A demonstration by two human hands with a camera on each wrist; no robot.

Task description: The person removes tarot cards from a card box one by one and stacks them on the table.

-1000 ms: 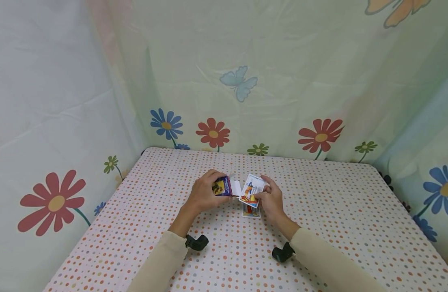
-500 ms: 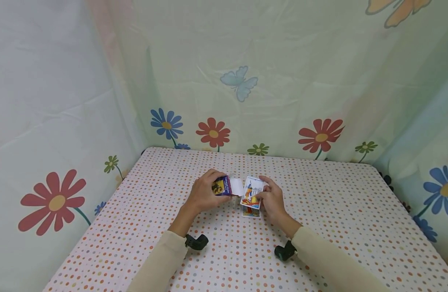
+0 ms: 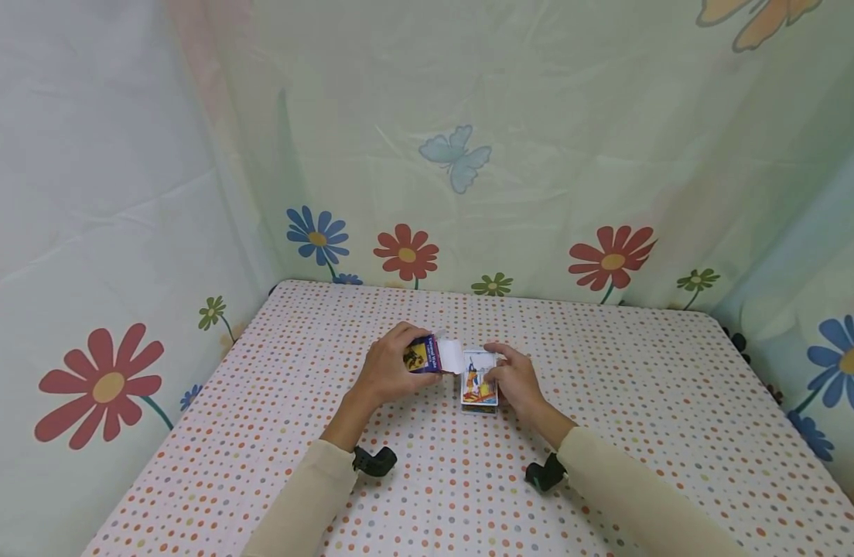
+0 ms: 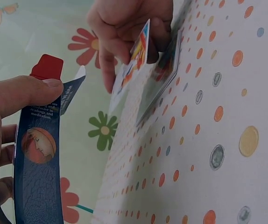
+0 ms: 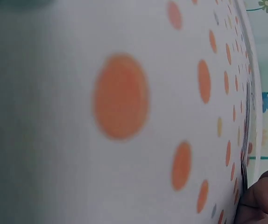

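Note:
My left hand (image 3: 387, 369) grips a dark blue card box (image 3: 418, 357), its white flap (image 3: 451, 357) folded out to the right. In the left wrist view the thumb presses the printed narrow side of the box (image 4: 39, 186), by a red tab (image 4: 47, 67). My right hand (image 3: 520, 382) pinches a colourful picture card (image 3: 478, 383) by its right edge. This card hangs tilted just over a low stack of cards (image 4: 164, 77) lying on the table. From the head most of the stack is hidden under the card. The box's inside cannot be seen.
A white tablecloth (image 3: 427, 495) with coloured dots covers the table. Behind its far edge hangs a backdrop (image 3: 524, 232) printed with flowers and butterflies. Each wrist wears a small black camera, such as the left wrist camera (image 3: 376, 462).
My right hand has lowered the card towards me and turned it straighter, so it now overlaps most of the stack. The left hand and box have stayed nearly still.

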